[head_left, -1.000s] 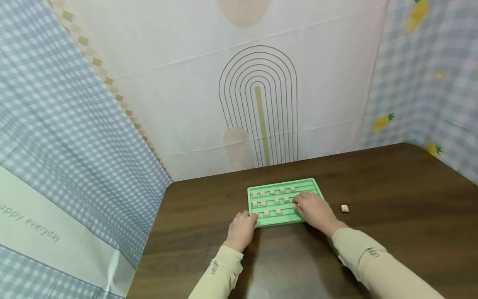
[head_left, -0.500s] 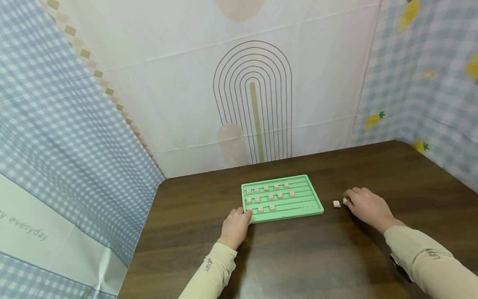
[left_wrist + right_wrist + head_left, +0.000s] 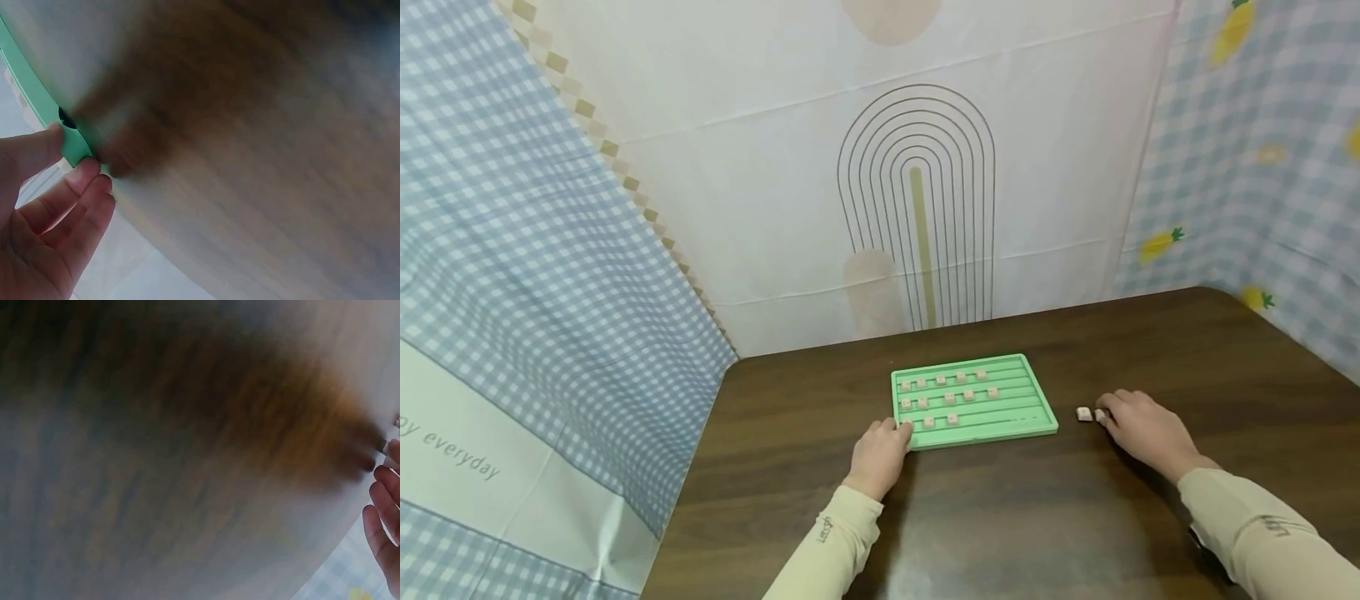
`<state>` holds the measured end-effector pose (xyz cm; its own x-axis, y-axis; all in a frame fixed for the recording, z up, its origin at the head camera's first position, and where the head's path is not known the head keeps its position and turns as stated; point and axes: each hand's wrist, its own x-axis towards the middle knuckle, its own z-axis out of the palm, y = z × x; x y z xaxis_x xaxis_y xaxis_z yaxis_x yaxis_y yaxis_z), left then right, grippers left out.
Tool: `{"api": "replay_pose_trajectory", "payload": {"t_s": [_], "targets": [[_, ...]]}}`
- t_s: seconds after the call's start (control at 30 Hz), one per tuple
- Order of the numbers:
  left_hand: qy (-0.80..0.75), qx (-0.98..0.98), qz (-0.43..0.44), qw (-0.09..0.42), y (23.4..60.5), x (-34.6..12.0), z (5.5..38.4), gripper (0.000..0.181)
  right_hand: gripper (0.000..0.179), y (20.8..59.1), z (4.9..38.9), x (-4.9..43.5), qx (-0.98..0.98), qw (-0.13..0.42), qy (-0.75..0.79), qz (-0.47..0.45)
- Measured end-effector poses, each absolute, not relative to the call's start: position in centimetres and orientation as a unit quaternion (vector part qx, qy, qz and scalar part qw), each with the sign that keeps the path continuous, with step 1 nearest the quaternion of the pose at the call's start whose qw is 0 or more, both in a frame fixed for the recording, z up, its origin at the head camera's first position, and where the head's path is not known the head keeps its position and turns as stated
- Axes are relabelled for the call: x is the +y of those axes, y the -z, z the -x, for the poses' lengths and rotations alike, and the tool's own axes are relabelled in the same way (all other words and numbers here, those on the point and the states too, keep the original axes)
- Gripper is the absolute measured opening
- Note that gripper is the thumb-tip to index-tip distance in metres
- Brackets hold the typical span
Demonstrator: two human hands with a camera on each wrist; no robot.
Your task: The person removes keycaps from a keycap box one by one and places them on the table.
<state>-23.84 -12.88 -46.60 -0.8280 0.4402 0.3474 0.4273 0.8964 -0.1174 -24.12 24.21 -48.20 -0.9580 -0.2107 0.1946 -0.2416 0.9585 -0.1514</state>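
A green ridged tray [image 3: 1000, 427] lies on the table, with several small cream keycaps [image 3: 968, 395] standing in three rows. At its near left corner my left hand [image 3: 878, 457] grips the rim; the left wrist view shows the thumb on top and fingertips beneath the green edge [image 3: 39, 94]. Right of the tray, my right hand [image 3: 1150, 429] pinches a loose keycap [image 3: 1101, 415] at the tabletop. Another loose keycap [image 3: 1083, 413] sits just to its left. In the right wrist view the fingers [image 3: 389, 481] show only at the right edge, partly cut off.
The dark wooden table [image 3: 1000, 517] runs back to a white hanging cloth [image 3: 760, 208] with an arch print. Blue checked cloth [image 3: 587, 275] hangs on the left, and more [image 3: 1217, 167] with yellow fruit prints on the right.
My right hand has left the tray and moved right to the loose keycaps. A keycap now stands at the right end of the middle row. My left hand keeps its grip on the corner.
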Motion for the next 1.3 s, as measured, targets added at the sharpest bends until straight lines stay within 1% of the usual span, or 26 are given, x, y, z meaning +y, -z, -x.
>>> {"api": "replay_pose_trajectory", "payload": {"t_s": [0.17,0.27,0.37,0.47,0.63,0.8,1.03,1.3], "targets": [[-0.007,-0.956,0.232,0.178,46.4,-13.0,24.1,0.011,0.032,47.4,24.4,24.3,-0.988,0.071,-0.089,-0.106],[0.014,-0.960,0.232,0.159,46.3,-13.0,24.5,0.012,0.037,46.5,24.8,23.9,-0.987,0.081,-0.086,-0.112],[0.028,-0.962,0.232,0.139,46.2,-13.1,24.6,0.014,0.034,45.6,25.3,22.0,-0.980,0.112,-0.095,-0.137],[0.037,-0.964,0.229,0.130,46.4,-13.3,24.5,0.016,0.028,45.1,26.0,18.9,-0.970,0.136,-0.110,-0.167],[0.033,-0.965,0.223,0.133,46.9,-13.1,24.6,0.016,0.018,45.3,26.8,13.4,-0.961,0.137,-0.128,-0.205],[0.024,-0.965,0.220,0.144,47.2,-12.6,24.5,0.015,0.018,46.0,26.9,9.5,-0.956,0.126,-0.133,-0.230],[0.007,-0.963,0.218,0.155,47.3,-12.6,24.4,0.015,0.022,47.4,27.2,7.2,-0.958,0.114,-0.119,-0.235],[-0.015,-0.959,0.224,0.172,47.1,-13.6,24.2,0.015,0.019,48.2,27.5,5.6,-0.957,0.135,-0.110,-0.233]]}}
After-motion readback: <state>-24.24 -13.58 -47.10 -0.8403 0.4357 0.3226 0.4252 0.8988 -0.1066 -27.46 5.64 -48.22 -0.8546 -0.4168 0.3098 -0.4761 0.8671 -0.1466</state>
